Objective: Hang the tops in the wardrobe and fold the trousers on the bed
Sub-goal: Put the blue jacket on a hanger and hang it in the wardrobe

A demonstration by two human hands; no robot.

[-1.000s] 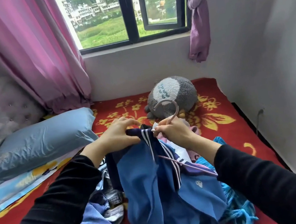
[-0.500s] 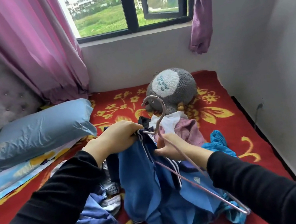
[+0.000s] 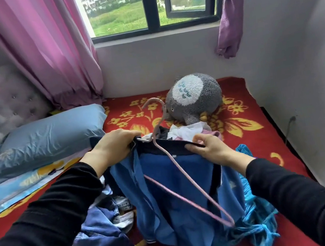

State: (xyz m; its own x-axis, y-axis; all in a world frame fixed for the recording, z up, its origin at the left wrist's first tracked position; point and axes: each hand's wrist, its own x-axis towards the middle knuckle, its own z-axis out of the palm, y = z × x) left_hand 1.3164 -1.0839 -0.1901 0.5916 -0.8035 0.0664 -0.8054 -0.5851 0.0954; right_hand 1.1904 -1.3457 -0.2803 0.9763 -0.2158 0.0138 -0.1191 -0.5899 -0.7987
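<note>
Right hand [image 3: 214, 148], now off one hanger [image 3: 187, 175], and left hand [image 3: 115, 149] both tight on one top [image 3: 160, 213].

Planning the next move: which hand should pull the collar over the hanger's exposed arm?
Probably the right hand: it pinches the dark collar on the side where the pink hanger lies outside the blue top. The left hand is occupied gripping the collar's other end.

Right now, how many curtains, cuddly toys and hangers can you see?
Curtains: 2, pink curtain, purple curtain
Cuddly toys: 1, grey cuddly toy
Hangers: 1, pink hanger
Total: 4
</note>
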